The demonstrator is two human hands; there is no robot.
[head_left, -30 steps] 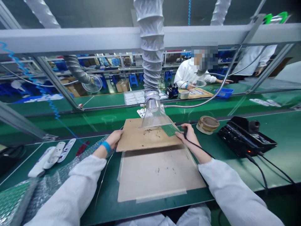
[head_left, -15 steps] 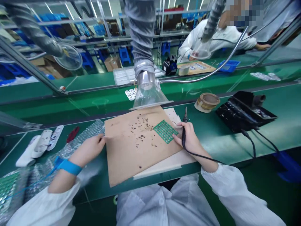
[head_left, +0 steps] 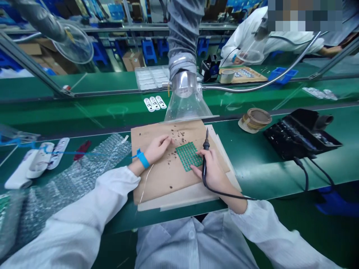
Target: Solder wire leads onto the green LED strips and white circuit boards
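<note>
A green circuit board panel (head_left: pixel 189 155) with a grid of small pads lies on a brown cardboard sheet (head_left: pixel 165 183), which is scattered with dark specks. My right hand (head_left: pixel 211 173) grips a black soldering iron (head_left: pixel 204 168) like a pen, its tip raised beside the panel's right edge. My left hand (head_left: pixel 158 149), wearing a blue wrist strap (head_left: pixel 143 160), rests on the cardboard just left of the panel. A thin silver solder wire (head_left: pixel 146 183) runs out from under that hand.
A clear fume hood (head_left: pixel 186 101) hangs above the cardboard. A black soldering station (head_left: pixel 301 132) and a tip cleaner (head_left: pixel 255 120) stand to the right. Bubble wrap (head_left: pixel 70 183) and white plastic parts (head_left: pixel 33 160) lie left. A co-worker (head_left: pixel 246 37) sits across the bench.
My left hand has moved right, close to the panel. The cardboard and panel now sit nearer me, and the soldering iron stands more upright in my right hand.
</note>
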